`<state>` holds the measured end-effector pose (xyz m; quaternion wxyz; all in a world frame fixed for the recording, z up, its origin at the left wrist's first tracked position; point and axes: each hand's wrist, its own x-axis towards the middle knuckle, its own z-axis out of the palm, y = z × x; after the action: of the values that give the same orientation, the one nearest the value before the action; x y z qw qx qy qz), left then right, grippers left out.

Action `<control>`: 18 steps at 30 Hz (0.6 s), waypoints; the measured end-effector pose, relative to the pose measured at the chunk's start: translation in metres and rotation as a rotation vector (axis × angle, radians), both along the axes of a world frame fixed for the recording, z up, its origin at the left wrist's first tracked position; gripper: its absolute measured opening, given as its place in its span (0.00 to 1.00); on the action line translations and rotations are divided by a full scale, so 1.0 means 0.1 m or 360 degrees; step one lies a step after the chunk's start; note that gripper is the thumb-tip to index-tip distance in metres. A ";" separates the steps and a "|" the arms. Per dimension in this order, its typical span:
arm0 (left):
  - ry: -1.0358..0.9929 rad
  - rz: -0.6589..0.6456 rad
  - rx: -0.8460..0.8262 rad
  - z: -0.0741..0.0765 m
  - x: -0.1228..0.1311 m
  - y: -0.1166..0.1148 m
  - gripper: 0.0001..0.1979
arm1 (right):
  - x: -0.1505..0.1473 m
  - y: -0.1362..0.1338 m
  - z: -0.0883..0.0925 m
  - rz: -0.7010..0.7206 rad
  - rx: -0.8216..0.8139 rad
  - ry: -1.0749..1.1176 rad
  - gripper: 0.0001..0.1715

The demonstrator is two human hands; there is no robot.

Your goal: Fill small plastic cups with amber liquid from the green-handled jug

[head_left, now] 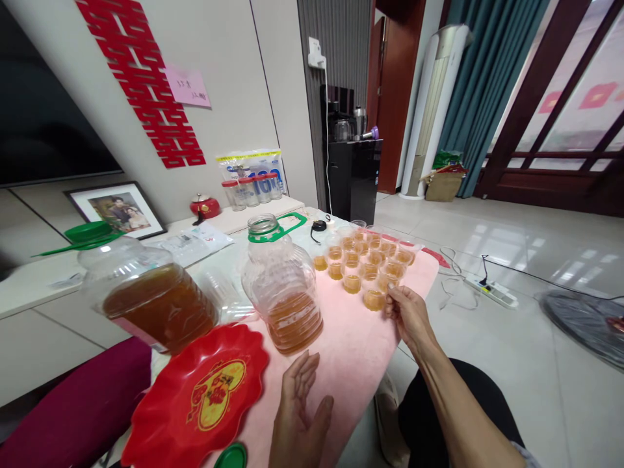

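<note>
My right hand point(407, 315) pinches the rim of a small clear plastic cup point(374, 300) of amber liquid, at the near end of a cluster of similar cups point(371, 260). My left hand point(302, 413) is over the pink cloth, empty, fingers and thumb apart. Just beyond it stands an uncapped clear plastic jug point(280, 286), partly filled with amber liquid, with a green handle point(292, 226) at its neck. A green screw cap point(231, 456) lies near the bottom edge. Left of my hand is a red scalloped plate point(248, 344) with a yellow heart design.
A larger capped jug point(160, 299) of darker liquid stands at left, beside stacked clear cups point(221, 292). Pink cloth point(351, 354) covers the table. Red-lidded jars point(251, 192) and a framed photo point(117, 209) stand behind. A power strip point(492, 290) lies on the floor at right.
</note>
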<state>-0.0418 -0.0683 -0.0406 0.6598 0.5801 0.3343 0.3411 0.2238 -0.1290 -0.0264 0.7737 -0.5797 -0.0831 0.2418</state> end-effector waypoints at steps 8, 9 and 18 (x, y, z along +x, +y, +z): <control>-0.0005 -0.0017 0.0057 -0.07 -0.03 0.03 0.34 | -0.03 -0.01 0.01 -0.0184 0.0104 -0.0227 0.20; -0.0005 -0.0025 0.0058 -0.09 -0.03 0.04 0.34 | -0.04 -0.02 0.03 -0.0239 0.0123 -0.0287 0.21; 0.0062 -0.0334 0.0141 -0.41 -0.12 0.25 0.34 | -0.47 0.08 0.10 -0.0286 0.0051 -0.1065 0.25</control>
<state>-0.0536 -0.0438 -0.0815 0.6588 0.6471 0.2691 0.2734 0.1768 -0.1208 -0.0169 0.7307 -0.6197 -0.2847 -0.0321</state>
